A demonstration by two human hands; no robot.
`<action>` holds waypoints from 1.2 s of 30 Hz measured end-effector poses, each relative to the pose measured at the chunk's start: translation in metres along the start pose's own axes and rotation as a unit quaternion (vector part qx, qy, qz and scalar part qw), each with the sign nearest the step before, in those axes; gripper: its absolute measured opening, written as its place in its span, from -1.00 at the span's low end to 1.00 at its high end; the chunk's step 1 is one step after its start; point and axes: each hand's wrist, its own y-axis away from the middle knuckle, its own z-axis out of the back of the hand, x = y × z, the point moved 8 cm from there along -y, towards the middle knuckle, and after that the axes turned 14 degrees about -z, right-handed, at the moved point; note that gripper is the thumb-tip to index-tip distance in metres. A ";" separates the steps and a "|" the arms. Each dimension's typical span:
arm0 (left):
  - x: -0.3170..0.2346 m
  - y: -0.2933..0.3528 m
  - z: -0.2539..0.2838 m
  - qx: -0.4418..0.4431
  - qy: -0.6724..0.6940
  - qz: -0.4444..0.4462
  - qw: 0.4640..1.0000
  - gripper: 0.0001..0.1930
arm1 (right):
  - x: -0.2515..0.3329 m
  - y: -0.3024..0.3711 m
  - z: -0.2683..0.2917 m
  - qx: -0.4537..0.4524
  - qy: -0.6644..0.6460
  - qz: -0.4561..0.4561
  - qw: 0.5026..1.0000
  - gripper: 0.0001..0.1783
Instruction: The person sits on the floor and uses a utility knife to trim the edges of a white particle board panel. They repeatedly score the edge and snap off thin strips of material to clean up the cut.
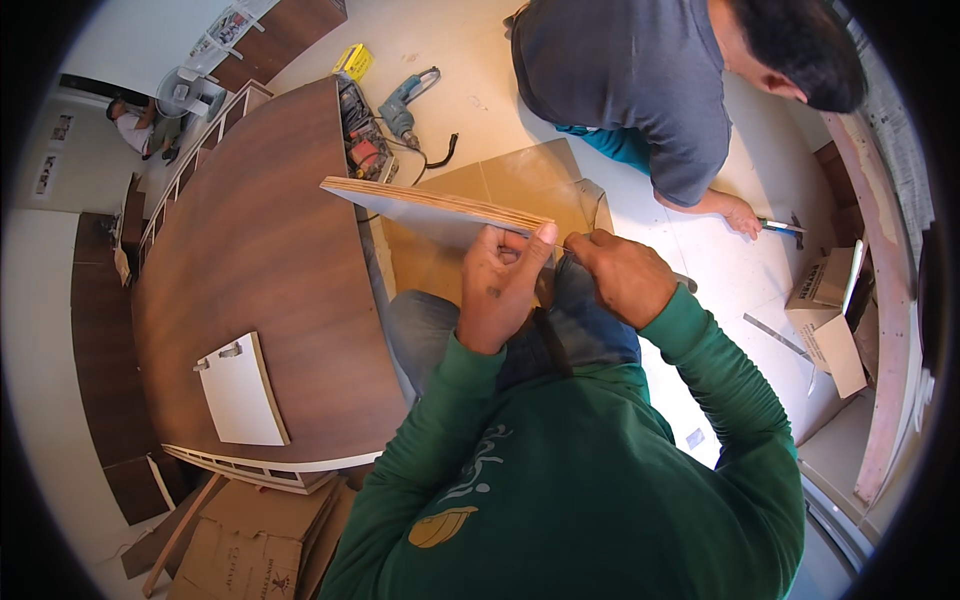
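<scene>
My left hand [500, 285] grips a plywood board [440, 205] near its right end, thumb at the edge. The board has a pale grey face and a layered, orange-brown edge. Close to that same end, my right hand [628, 275] is closed in a pinch. A thin sliver shows at its fingertips, too small to name. Past the right wrist a dark, rounded end [686, 283] sticks out; whether it belongs to something in the hand is hidden. Both hands are above my knees.
To the left lies a large brown wood panel [270, 250] with a white board [243, 390] on it. Ahead are a teal power drill [398, 112], a toolbox [365, 140] and flat cardboard [520, 170]. A co-worker [630, 80] crouches ahead right, near an open carton [828, 290].
</scene>
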 end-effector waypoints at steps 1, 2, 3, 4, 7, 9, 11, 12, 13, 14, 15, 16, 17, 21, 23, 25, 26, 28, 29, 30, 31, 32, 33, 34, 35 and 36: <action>-0.001 0.001 -0.001 0.002 0.010 0.003 1.000 -0.68 | 0.000 0.001 -0.001 -0.004 -0.002 -0.001 1.000 -0.71; -0.001 0.001 -0.001 0.008 0.010 0.006 1.000 -0.69 | -0.001 0.001 -0.002 -0.007 -0.004 -0.002 1.000 -0.70; -0.002 0.001 -0.001 0.013 0.010 0.009 1.000 -0.69 | -0.001 0.002 -0.003 -0.010 -0.005 -0.001 1.000 -0.70; -0.002 0.001 -0.001 0.018 0.010 0.011 1.000 -0.69 | -0.001 0.002 -0.003 -0.015 -0.011 -0.005 1.000 -0.69; 0.006 0.000 0.003 0.028 0.006 0.018 0.999 -0.64 | 0.001 0.005 -0.002 -0.025 -0.021 -0.018 0.999 -0.66; -0.001 0.002 0.004 0.028 -0.009 0.015 0.999 -0.66 | 0.001 0.007 -0.003 -0.025 -0.015 -0.033 0.999 -0.63; -0.003 0.002 0.004 0.030 -0.010 0.016 0.999 -0.68 | 0.001 0.008 -0.004 -0.039 -0.046 -0.017 0.998 -0.66; -0.003 0.002 0.004 0.030 -0.004 0.018 0.999 -0.69 | 0.000 0.008 -0.006 -0.046 -0.061 -0.009 0.997 -0.67; -0.002 0.002 0.004 0.031 0.002 0.021 0.999 -0.70 | -0.001 0.008 -0.009 -0.042 -0.102 0.005 0.994 -0.69; -0.001 0.002 0.004 0.033 0.002 0.025 0.999 -0.70 | -0.003 0.009 -0.012 -0.038 -0.143 0.019 0.989 -0.71; 0.001 0.003 0.005 0.033 0.001 0.029 0.999 -0.71 | -0.004 0.009 -0.014 -0.032 -0.184 0.035 0.982 -0.73; 0.003 0.004 0.006 0.032 0.000 0.033 0.999 -0.71 | -0.010 0.009 -0.013 -0.033 -0.213 0.011 0.976 -0.75; 0.002 0.003 0.007 0.029 -0.005 0.031 0.999 -0.71 | -0.014 0.012 -0.012 -0.034 -0.243 -0.014 0.969 -0.76; 0.003 -0.002 0.005 0.022 -0.006 0.019 1.000 -0.71 | -0.060 0.030 -0.027 -0.125 -0.456 -0.121 0.873 -0.68; 0.004 0.000 0.004 0.014 -0.014 0.009 1.000 -0.74 | -0.071 0.028 -0.050 -0.122 -0.544 -0.126 0.821 -0.61; 0.003 -0.005 0.002 0.010 -0.032 -0.011 0.999 -0.78 | -0.078 0.024 -0.078 -0.107 -0.578 -0.143 0.796 -0.62; 0.002 -0.003 0.001 0.024 -0.041 0.030 0.998 -0.79 | -0.083 0.024 -0.095 -0.087 -0.586 -0.143 0.793 -0.58; 0.005 -0.002 0.004 0.008 -0.017 0.022 1.000 -0.77 | -0.087 0.029 -0.113 -0.082 -0.575 -0.162 0.798 -0.57; 0.006 -0.002 0.004 0.000 -0.005 0.018 1.000 -0.75 | -0.090 0.031 -0.121 -0.080 -0.569 -0.171 0.800 -0.56; 0.006 0.000 0.004 0.002 0.001 0.017 1.000 -0.75 | -0.093 0.032 -0.129 -0.069 -0.562 -0.182 0.804 -0.53; 0.007 0.001 0.005 0.004 0.006 0.017 1.000 -0.75 | -0.100 0.035 -0.135 -0.069 -0.573 -0.198 0.792 -0.53; 0.006 0.002 0.005 0.012 0.003 0.015 1.000 -0.76 | -0.106 0.038 -0.141 -0.068 -0.584 -0.213 0.781 -0.53; 0.006 0.002 0.004 0.015 0.006 0.012 1.000 -0.76 | -0.109 0.038 -0.141 -0.066 -0.593 -0.225 0.771 -0.53; 0.006 0.002 0.004 0.018 0.007 0.008 1.000 -0.77 | -0.107 0.036 -0.140 -0.060 -0.576 -0.215 0.787 -0.53; 0.006 0.001 0.003 0.018 0.013 0.004 1.000 -0.78 | -0.105 0.035 -0.138 -0.052 -0.558 -0.205 0.802 -0.52; 0.006 0.000 0.003 0.017 0.018 0.003 1.000 -0.78 | -0.101 0.032 -0.131 -0.044 -0.540 -0.192 0.818 -0.52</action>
